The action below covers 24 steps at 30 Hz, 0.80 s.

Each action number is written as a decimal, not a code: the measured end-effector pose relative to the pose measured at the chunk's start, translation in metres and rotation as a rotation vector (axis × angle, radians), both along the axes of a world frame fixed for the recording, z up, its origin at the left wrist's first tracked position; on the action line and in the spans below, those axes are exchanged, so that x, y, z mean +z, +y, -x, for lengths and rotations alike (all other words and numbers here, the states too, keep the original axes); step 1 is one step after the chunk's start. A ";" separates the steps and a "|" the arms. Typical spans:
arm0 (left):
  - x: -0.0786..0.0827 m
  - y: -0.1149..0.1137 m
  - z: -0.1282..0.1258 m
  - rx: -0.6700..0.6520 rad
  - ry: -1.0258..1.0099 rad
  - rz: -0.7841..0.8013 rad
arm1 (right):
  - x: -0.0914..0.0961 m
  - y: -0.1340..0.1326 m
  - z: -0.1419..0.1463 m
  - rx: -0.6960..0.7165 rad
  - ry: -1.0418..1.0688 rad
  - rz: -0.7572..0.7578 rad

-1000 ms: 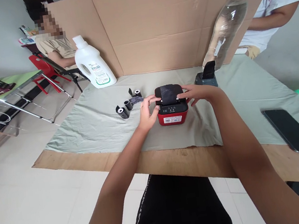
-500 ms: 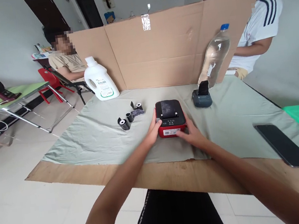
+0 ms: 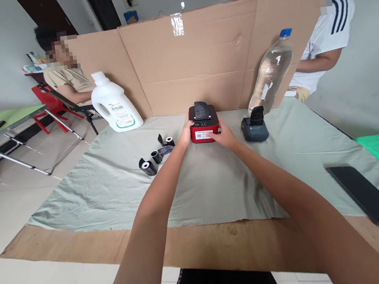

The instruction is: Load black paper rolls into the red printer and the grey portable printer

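A small red and black label printer (image 3: 203,125) sits far out on the grey-green cloth (image 3: 215,180), close to the cardboard screen. My left hand (image 3: 186,136) grips its left side. My right hand (image 3: 222,136) holds its front right corner, fingers pressed against the red casing. Both arms are stretched out over the table. Three black rolls (image 3: 157,154) lie on the cloth just left of my left hand.
A grey printer (image 3: 254,128) and a tall clear bottle (image 3: 270,73) stand to the right. A white jug (image 3: 113,103) stands at the back left. A black phone (image 3: 370,196) lies near the right edge. One person sits behind on the left, another stands on the right.
Both hands have pushed the red printer away from me, from the middle of the cloth toward the cardboard screen. My right hand shifted from the printer's top to its front corner.
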<state>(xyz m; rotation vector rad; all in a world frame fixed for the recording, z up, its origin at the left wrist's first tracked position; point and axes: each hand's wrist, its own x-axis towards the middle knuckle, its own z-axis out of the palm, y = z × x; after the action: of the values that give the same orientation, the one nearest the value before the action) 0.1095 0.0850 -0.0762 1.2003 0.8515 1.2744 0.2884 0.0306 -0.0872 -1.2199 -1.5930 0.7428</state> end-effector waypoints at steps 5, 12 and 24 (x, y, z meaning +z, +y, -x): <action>-0.027 0.006 -0.006 0.024 -0.033 0.016 | -0.012 0.009 0.002 -0.012 -0.055 -0.003; -0.052 -0.043 0.004 0.228 0.068 -0.039 | 0.011 -0.040 -0.050 -0.611 -0.408 -0.073; -0.055 -0.118 0.019 0.148 0.523 -0.158 | 0.019 -0.069 -0.081 -0.706 -0.391 0.332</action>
<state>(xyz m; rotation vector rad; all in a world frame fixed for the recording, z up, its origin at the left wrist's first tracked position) 0.0910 -0.0327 -0.1312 1.6613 1.2525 1.1752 0.3692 -0.0381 -0.0683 -2.1164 -1.2080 0.3183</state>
